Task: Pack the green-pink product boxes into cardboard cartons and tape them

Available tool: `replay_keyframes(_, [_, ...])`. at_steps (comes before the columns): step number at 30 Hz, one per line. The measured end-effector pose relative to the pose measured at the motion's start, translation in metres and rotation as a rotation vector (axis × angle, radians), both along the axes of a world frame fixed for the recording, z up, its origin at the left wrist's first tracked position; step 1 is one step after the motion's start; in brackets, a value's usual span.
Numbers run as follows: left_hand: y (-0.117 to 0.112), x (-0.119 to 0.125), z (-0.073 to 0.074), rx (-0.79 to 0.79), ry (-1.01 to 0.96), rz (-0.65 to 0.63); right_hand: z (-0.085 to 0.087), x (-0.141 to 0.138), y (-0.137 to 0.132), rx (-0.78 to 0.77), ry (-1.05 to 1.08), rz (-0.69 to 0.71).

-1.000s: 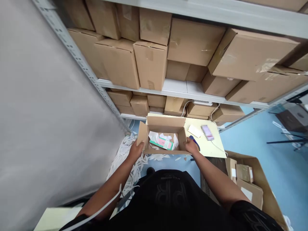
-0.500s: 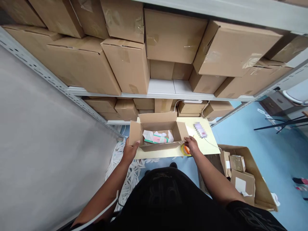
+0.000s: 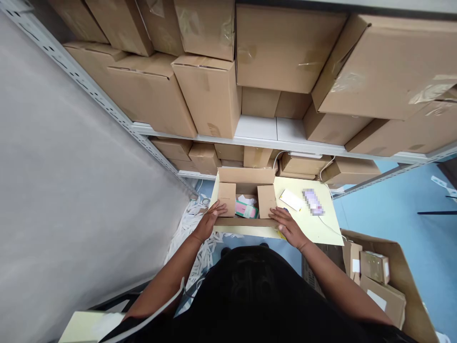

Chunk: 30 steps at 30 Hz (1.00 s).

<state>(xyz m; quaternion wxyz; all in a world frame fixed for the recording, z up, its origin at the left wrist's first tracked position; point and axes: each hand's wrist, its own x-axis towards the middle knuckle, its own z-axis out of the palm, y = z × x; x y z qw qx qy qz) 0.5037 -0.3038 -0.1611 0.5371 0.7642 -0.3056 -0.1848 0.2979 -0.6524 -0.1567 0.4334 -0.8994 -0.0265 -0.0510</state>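
Note:
An open cardboard box [image 3: 246, 222] sits on the pale yellow table [image 3: 314, 231] in front of me. Its left flap [image 3: 226, 194] and right flap [image 3: 266, 197] are folded inward, while the far flap [image 3: 246, 175] stands up. Between the side flaps a pink and green packet [image 3: 246, 209] lies among white paper. My left hand [image 3: 210, 220] rests with fingers stretched out on the left flap's near corner. On the other side, my right hand [image 3: 289, 227] has its fingers spread on the right flap's near corner. Yellow tape [image 3: 281, 234] is mostly hidden beneath that hand.
A white packet [image 3: 291, 199] and a blurred-out purple item [image 3: 313, 202] with a cable lie right of the box. Shelves [image 3: 257, 127] of cartons rise behind. A large carton [image 3: 403, 271] holding smaller boxes stands at right; paper strips [image 3: 182, 228] cover the floor at left.
The box's side flaps went from spread outward to folded inward. My hands changed from gripping the flaps to lying on them with fingers extended. The camera view shifted, showing a white packet on the table.

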Motion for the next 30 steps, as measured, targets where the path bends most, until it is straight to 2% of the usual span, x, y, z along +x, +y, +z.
replay_keyframes(3, [-0.006, -0.003, 0.004, 0.015, 0.02, 0.098, 0.0, 0.0, -0.006, -0.153, 0.021, 0.087])
replay_keyframes(5, [-0.008, -0.003, 0.009, 0.028, 0.014, 0.177, -0.003, 0.004, -0.005, -0.164, 0.019, 0.008])
replay_keyframes(8, [-0.01, 0.007, 0.017, 0.063, 0.067, 0.247, -0.008, 0.017, 0.004, -0.112, 0.005, -0.202])
replay_keyframes(11, [-0.018, 0.034, 0.025, 0.118, 0.086, 0.314, -0.013, 0.031, 0.014, -0.098, 0.008, -0.358])
replay_keyframes(14, [-0.04, 0.073, 0.036, 0.145, -0.004, 0.364, -0.022, 0.038, 0.02, -0.123, -0.024, -0.453])
replay_keyframes(17, [-0.065, 0.104, 0.047, 0.127, -0.006, 0.327, -0.036, 0.04, 0.023, -0.158, -0.068, -0.526])
replay_keyframes(19, [-0.073, 0.109, 0.051, 0.107, 0.016, 0.251, -0.044, 0.042, 0.024, -0.157, -0.06, -0.557])
replay_keyframes(22, [-0.07, 0.094, 0.047, 0.122, -0.054, 0.14, -0.049, 0.047, 0.025, -0.118, -0.023, -0.582])
replay_keyframes(26, [-0.055, 0.051, 0.024, 0.266, -0.331, 0.065, -0.047, 0.055, 0.029, -0.081, 0.005, -0.611])
replay_keyframes(30, [-0.058, 0.021, 0.004, 0.405, -0.533, 0.053, -0.051, 0.043, 0.019, 0.027, 0.052, -0.628])
